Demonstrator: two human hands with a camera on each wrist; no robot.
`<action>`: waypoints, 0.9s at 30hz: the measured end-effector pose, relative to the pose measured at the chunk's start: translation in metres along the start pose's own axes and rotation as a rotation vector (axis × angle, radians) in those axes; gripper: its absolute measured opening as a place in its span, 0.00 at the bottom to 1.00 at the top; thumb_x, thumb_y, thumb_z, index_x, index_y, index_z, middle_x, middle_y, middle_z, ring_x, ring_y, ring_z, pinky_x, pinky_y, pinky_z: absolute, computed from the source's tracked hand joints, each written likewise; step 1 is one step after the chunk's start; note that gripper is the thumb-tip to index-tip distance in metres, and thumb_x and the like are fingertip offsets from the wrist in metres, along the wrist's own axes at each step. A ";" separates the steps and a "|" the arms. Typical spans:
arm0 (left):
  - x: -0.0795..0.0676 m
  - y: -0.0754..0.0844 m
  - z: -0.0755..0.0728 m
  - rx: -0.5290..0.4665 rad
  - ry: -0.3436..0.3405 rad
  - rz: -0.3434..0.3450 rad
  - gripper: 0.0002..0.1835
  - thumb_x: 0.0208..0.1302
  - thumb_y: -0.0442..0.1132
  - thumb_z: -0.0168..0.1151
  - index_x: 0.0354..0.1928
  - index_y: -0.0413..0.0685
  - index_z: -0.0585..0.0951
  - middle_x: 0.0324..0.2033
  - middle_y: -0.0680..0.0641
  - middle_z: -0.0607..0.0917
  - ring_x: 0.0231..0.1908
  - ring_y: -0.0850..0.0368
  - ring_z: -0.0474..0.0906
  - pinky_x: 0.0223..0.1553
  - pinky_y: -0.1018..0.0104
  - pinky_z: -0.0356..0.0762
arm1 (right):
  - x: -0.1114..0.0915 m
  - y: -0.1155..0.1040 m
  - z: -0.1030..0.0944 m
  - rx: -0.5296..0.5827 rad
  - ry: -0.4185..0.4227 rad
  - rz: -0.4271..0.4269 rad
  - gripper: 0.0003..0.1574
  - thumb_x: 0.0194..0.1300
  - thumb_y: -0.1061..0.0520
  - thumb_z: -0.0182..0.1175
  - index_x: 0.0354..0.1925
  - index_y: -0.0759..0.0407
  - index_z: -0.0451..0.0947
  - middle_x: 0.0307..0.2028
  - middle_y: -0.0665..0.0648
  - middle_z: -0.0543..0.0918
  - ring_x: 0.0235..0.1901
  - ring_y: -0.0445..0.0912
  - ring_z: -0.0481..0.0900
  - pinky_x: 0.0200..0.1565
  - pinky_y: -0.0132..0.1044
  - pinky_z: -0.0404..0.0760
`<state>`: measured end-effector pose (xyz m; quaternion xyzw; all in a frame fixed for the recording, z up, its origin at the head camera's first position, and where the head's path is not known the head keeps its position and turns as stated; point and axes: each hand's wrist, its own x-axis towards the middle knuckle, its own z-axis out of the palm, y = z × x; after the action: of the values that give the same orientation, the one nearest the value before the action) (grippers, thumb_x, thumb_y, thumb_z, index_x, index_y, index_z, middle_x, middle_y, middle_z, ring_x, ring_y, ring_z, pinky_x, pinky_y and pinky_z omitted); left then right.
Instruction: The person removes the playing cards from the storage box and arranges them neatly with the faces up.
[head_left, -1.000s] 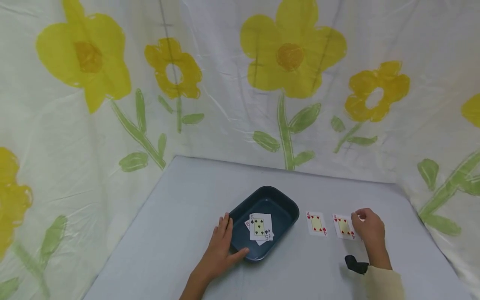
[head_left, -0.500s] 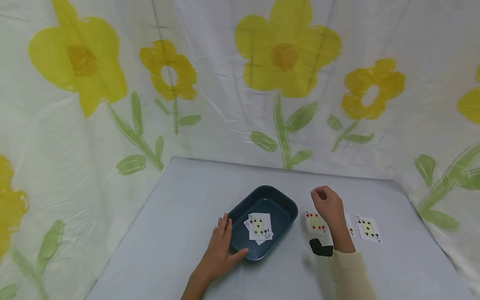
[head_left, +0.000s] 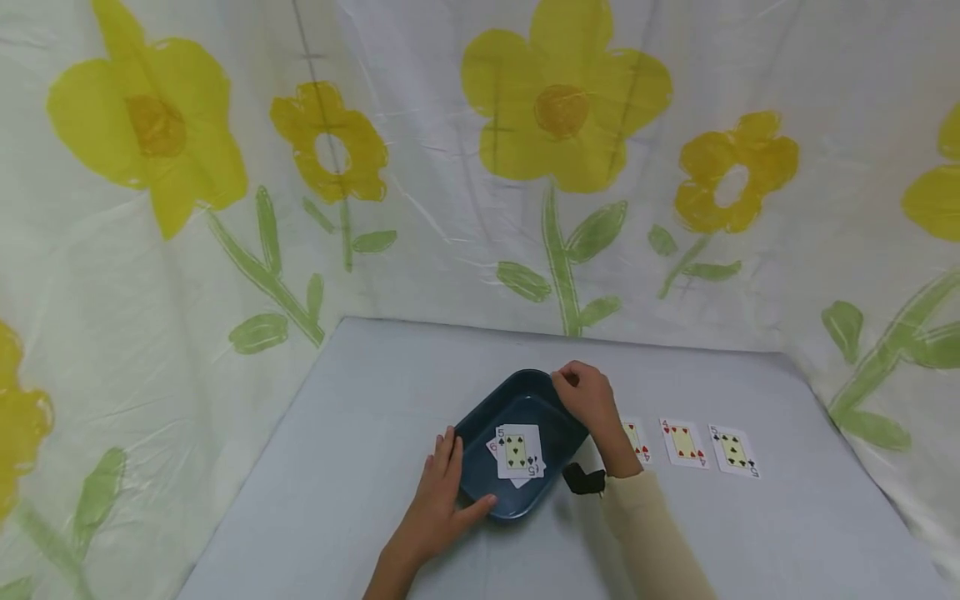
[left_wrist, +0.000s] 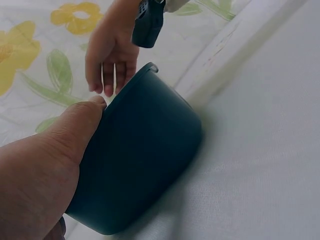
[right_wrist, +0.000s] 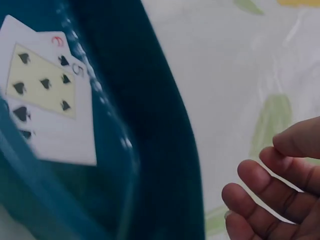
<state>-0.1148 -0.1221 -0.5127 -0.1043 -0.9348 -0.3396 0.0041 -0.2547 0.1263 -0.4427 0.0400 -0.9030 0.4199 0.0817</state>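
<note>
My left hand (head_left: 435, 508) rests against the left side of a dark blue tray (head_left: 480, 411), fingers along its wall and thumb (left_wrist: 75, 125) at the rim. Inside the tray, a five of spades (head_left: 517, 452) lies over a red-marked card (right_wrist: 54, 39). My right hand (head_left: 587, 398) hovers at the tray's far right edge, fingers loosely bent; in the right wrist view it holds nothing. To its right on the table lie a red four (head_left: 636, 439) partly hidden by the wrist, a four of hearts (head_left: 682, 443) and a black five (head_left: 733, 451), all face up.
A pale cloth covers the table (head_left: 360, 400). Behind it hangs a white curtain (head_left: 427, 250) with yellow flowers. A black wrist device (head_left: 583, 479) is strapped at my right wrist, beside a cream sleeve (head_left: 652, 533).
My right hand has left the black five at the right end of the row and swung left, over the cards, to the tray's edge. The left hand has stayed on the tray.
</note>
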 end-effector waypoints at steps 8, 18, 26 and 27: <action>0.000 -0.003 -0.003 0.009 0.011 0.017 0.55 0.64 0.65 0.63 0.78 0.35 0.52 0.79 0.41 0.42 0.77 0.41 0.36 0.72 0.40 0.44 | 0.005 -0.010 0.035 0.020 -0.035 -0.009 0.11 0.69 0.54 0.61 0.35 0.62 0.83 0.31 0.56 0.82 0.32 0.51 0.76 0.40 0.50 0.76; 0.000 -0.005 0.001 -0.010 0.001 0.040 0.54 0.65 0.63 0.63 0.78 0.34 0.51 0.79 0.40 0.41 0.76 0.39 0.36 0.71 0.39 0.43 | -0.002 -0.010 0.076 -0.059 -0.094 -0.030 0.10 0.69 0.55 0.60 0.32 0.58 0.80 0.29 0.53 0.80 0.29 0.47 0.75 0.35 0.45 0.76; -0.001 -0.004 -0.002 -0.042 -0.029 0.029 0.54 0.66 0.64 0.62 0.78 0.37 0.48 0.79 0.44 0.37 0.77 0.41 0.33 0.72 0.40 0.40 | -0.006 -0.008 0.090 -0.199 -0.190 -0.026 0.05 0.67 0.59 0.62 0.34 0.59 0.80 0.31 0.54 0.81 0.28 0.47 0.75 0.34 0.44 0.77; -0.001 -0.004 -0.002 -0.043 -0.029 0.030 0.54 0.66 0.64 0.61 0.78 0.37 0.48 0.79 0.43 0.38 0.77 0.41 0.33 0.72 0.40 0.41 | -0.007 -0.009 0.090 -0.217 -0.219 -0.015 0.05 0.67 0.58 0.62 0.35 0.59 0.81 0.32 0.55 0.81 0.29 0.47 0.75 0.35 0.44 0.78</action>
<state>-0.1145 -0.1264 -0.5140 -0.1233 -0.9256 -0.3578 -0.0065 -0.2572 0.0517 -0.4949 0.0831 -0.9462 0.3125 -0.0104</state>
